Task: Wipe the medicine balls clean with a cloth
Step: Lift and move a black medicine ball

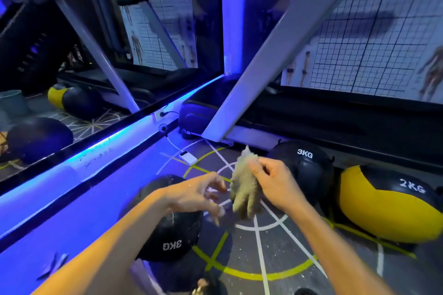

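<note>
My right hand (275, 182) pinches the top of a crumpled greenish cloth (243, 189), which hangs in the air above the floor. My left hand (201, 193) hovers just left of the cloth with loosely curled fingers and holds nothing. A black 3KG medicine ball (170, 235) lies on the floor under my left forearm. Another black 3KG ball (309, 167) sits behind my right hand. At the right rests a yellow and black 2KG ball (386, 203).
A mirror wall with a blue light strip (115, 136) runs along the left and reflects more balls. A treadmill (335, 117) with a slanted white post (271, 55) stands behind the balls. A white power bank (188, 157) lies on the marked floor.
</note>
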Tool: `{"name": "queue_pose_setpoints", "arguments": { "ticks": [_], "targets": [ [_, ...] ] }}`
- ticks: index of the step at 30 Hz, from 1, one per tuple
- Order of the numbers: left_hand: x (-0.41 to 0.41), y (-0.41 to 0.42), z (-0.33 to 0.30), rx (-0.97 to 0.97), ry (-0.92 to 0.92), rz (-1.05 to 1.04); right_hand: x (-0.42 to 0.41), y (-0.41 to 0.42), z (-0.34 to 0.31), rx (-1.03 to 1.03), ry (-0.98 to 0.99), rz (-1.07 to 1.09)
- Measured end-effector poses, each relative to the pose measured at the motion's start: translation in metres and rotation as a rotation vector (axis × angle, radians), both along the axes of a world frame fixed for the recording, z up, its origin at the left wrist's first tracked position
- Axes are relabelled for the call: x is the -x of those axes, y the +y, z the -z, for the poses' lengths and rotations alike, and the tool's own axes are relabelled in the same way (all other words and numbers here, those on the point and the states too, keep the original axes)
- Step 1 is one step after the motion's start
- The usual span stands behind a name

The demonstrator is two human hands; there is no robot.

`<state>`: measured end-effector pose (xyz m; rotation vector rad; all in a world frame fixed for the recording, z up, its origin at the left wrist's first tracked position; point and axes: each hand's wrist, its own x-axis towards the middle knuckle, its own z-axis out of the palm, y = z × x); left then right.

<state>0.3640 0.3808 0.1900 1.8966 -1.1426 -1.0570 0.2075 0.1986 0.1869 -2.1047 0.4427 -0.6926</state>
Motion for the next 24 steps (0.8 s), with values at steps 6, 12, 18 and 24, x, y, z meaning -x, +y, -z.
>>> {"name": "queue_pose_setpoints", "arguments": {
  "ticks": [6,12,18,24],
  "targets": [
    [0.035,0.010,0.034,0.199,0.311,0.034,-0.010,0.024,0.009,-0.002,0.173,-0.404],
    [0.026,0.037,0.054,0.239,0.434,-0.120,-0.019,0.024,0.018,-0.351,0.309,-0.451],
    [-0.003,0.066,0.026,0.274,0.541,-0.252,-0.037,0.036,0.044,-0.857,0.580,-0.571],
    [-0.031,0.096,0.018,0.424,0.819,-0.453,-0.046,0.072,0.058,-1.373,0.446,-0.694]
  ]
}}
